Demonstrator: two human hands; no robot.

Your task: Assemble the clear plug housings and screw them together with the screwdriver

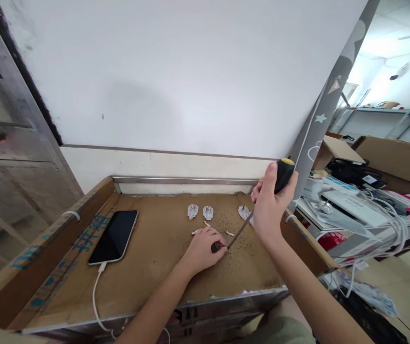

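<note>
My left hand [202, 251] rests on the brown cardboard surface [162, 248], pinching a small dark object [217, 247] at its fingertips. My right hand [270, 208] grips a screwdriver [284, 174] with a black handle and yellow end. Its thin shaft [240, 230] slants down, and the tip meets the dark object. Beyond my hands lie several clear plastic plug parts [192, 211] in a row. Small brass pieces [230, 233] lie near my left hand, among scattered dark specks [242, 239].
A black smartphone [113, 237] lies to the left, with a white charging cable [95, 296] running off the front edge. Raised cardboard sides [305, 239] flank the surface, and a white wall stands behind. Boxes, papers and tangled white cables [387, 229] sit to the right.
</note>
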